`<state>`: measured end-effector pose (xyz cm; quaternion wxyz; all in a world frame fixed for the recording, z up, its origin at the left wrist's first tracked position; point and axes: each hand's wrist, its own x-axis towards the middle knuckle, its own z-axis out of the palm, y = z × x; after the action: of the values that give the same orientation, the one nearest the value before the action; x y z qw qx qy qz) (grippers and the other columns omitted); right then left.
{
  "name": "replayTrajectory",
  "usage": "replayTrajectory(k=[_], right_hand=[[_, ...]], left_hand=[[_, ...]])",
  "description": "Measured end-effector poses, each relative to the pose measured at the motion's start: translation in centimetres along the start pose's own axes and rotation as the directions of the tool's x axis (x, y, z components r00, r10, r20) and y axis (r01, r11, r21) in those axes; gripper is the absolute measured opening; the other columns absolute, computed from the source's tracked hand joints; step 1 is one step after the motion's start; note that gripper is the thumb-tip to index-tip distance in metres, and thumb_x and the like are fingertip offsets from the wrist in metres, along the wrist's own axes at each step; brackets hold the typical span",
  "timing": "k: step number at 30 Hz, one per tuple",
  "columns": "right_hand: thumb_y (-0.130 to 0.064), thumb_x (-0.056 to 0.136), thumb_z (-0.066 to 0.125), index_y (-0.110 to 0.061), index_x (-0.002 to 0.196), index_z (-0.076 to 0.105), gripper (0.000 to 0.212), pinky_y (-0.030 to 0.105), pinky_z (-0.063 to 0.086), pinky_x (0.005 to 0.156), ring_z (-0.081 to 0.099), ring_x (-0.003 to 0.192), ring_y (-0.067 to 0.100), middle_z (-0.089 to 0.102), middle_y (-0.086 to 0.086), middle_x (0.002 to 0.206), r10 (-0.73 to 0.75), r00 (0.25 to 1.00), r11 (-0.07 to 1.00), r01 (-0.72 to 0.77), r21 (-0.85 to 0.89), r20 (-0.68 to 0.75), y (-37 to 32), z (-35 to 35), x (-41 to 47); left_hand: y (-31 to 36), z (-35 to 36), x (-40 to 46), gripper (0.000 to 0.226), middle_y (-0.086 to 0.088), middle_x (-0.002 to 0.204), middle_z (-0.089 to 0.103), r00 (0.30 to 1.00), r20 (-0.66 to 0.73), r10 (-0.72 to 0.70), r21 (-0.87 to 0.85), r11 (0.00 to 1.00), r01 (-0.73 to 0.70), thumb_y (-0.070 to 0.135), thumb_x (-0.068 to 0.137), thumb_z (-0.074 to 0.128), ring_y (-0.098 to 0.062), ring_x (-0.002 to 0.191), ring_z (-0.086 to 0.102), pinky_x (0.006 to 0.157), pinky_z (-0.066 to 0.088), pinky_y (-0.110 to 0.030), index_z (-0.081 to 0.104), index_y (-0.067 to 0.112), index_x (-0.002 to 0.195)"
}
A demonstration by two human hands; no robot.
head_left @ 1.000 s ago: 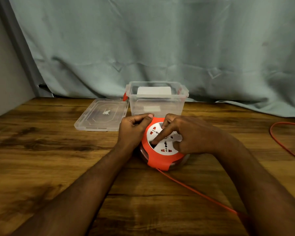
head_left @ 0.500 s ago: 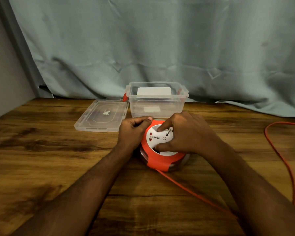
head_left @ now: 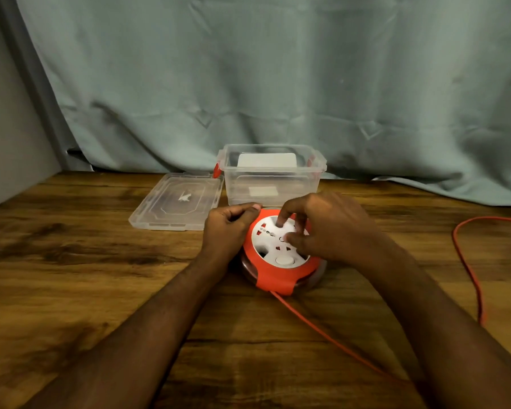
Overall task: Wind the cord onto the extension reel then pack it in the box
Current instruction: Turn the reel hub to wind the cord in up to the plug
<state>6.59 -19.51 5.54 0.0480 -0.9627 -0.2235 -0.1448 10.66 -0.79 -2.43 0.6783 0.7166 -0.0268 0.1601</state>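
The left hand [head_left: 229, 228] gripped the reel [head_left: 281, 261]; the right hand's [head_left: 322, 228] curled fingers pressed its white face. Much cord [head_left: 466, 267] lay loose near the table's right edge; the box [head_left: 272, 175] waited open.

There is one view only, from a wide-angle camera worn on the person's head. It looks forward and down across the dark wooden tabletop [head_left: 71, 261], close enough that both forearms enter from the bottom edge and fill the lower part of the frame. The left hand [head_left: 227, 231] and right hand [head_left: 322, 228] sit near the centre, on a round orange-and-white extension reel [head_left: 278, 267]. The view faces a pale blue-green hanging curtain [head_left: 278, 84], which fills the upper half. Wide-angle bending shows at the edges.
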Motion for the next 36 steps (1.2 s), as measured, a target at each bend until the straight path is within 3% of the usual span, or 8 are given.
replayTrajectory(k=[4, 8, 13, 17, 23, 26, 30, 36], right_hand=[[-0.022, 0.08, 0.073, -0.053, 0.123, 0.055, 0.055, 0.016, 0.035, 0.064, 0.049, 0.093, 0.002, 0.059, -0.017, 0.133, -0.145, 0.971, 0.989, 0.137, 0.054, 0.189, 0.3, -0.2, -0.5], [-0.018, 0.084, 0.072, -0.056, 0.127, 0.051, 0.061, 0.013, 0.028, 0.063, 0.04, 0.083, -0.006, 0.058, -0.013, 0.134, -0.214, 0.95, 0.975, 0.195, 0.106, 0.226, 0.5, 0.1, -0.3], [-0.015, 0.083, 0.071, -0.061, 0.122, 0.059, 0.061, 0.017, 0.034, 0.068, 0.045, 0.098, 0.0, 0.053, -0.015, 0.137, -0.232, 0.937, 0.97, 0.203, 0.132, 0.259, 0.8, 0.0, -0.3], [-0.022, 0.08, 0.071, -0.063, 0.123, 0.057, 0.062, 0.018, 0.039, 0.068, 0.053, 0.111, 0.008, 0.054, -0.014, 0.13, -0.221, 0.94, 0.972, 0.191, 0.134, 0.261, 0.9, -0.1, -0.4], [-0.052, 0.073, 0.071, -0.071, 0.127, 0.047, 0.062, 0.027, 0.046, 0.072, 0.053, 0.093, 0.005, 0.058, -0.015, 0.111, -0.179, 0.949, 0.982, 0.156, 0.107, 0.259, 0.8, -0.6, -0.5], [-0.073, 0.064, 0.064, -0.072, 0.126, 0.046, 0.064, 0.029, 0.038, 0.065, 0.048, 0.076, 0.0, 0.051, -0.023, 0.082, -0.146, 0.969, 0.988, 0.133, 0.08, 0.198, 0.9, -0.4, -0.6], [-0.082, 0.056, 0.061, -0.067, 0.122, 0.055, 0.068, 0.029, 0.033, 0.067, 0.045, 0.077, 0.002, 0.041, -0.028, 0.069, -0.111, 0.988, 0.993, 0.107, 0.04, 0.112, 0.7, 0.1, -0.5], [-0.086, 0.055, 0.064, -0.051, 0.117, 0.067, 0.071, 0.032, 0.037, 0.075, 0.056, 0.103, 0.01, 0.065, -0.017, 0.117, 0.043, 0.999, 0.998, -0.044, 0.055, 0.022, 0.2, 1.1, -0.3]], left_hand=[[0.1, 0.0, 0.0, 0.023, -0.008, 0.097, 0.081, 1.0, 0.009, 0.015, 0.009, 1.0, -0.015, 0.021, 0.095, 0.069, -0.02, 0.084, 0.078, 0.077, 0.064, -0.034, 0.078, 0.006, 0.111], [0.1, -0.1, -0.1, 0.023, -0.009, 0.096, 0.081, 0.999, 0.04, 0.013, -0.002, 1.0, -0.013, 0.021, 0.096, 0.069, -0.02, 0.084, 0.078, 0.078, 0.064, -0.035, 0.078, 0.006, 0.111], [0.3, 0.0, -0.2, 0.024, -0.008, 0.099, 0.08, 0.997, 0.07, 0.01, 0.017, 1.0, -0.011, 0.023, 0.097, 0.067, -0.02, 0.085, 0.079, 0.075, 0.065, -0.035, 0.077, 0.008, 0.112], [0.3, 0.1, -0.3, 0.022, -0.008, 0.1, 0.08, 0.997, 0.082, 0.005, 0.02, 1.0, -0.007, 0.023, 0.096, 0.067, -0.02, 0.085, 0.079, 0.075, 0.065, -0.036, 0.078, 0.01, 0.111], [0.2, 0.2, -0.4, 0.019, -0.007, 0.096, 0.081, 0.996, 0.084, 0.004, -0.008, 1.0, -0.003, 0.021, 0.096, 0.069, -0.02, 0.084, 0.079, 0.075, 0.065, -0.037, 0.079, 0.01, 0.106], [0.2, 0.2, -0.4, 0.018, -0.008, 0.096, 0.081, 0.996, 0.081, 0.02, -0.004, 1.0, -0.019, 0.02, 0.096, 0.069, -0.021, 0.086, 0.078, 0.078, 0.064, -0.037, 0.08, 0.009, 0.106], [0.1, 0.3, -0.4, 0.017, -0.007, 0.095, 0.081, 0.996, 0.078, 0.041, 0.002, 0.999, -0.041, 0.018, 0.095, 0.069, -0.02, 0.085, 0.078, 0.078, 0.064, -0.036, 0.08, 0.008, 0.104], [0.0, 0.3, -0.4, 0.017, -0.007, 0.094, 0.081, 0.997, 0.072, 0.033, -0.007, 0.999, -0.033, 0.019, 0.096, 0.069, -0.022, 0.084, 0.079, 0.079, 0.064, -0.04, 0.08, 0.009, 0.104]])
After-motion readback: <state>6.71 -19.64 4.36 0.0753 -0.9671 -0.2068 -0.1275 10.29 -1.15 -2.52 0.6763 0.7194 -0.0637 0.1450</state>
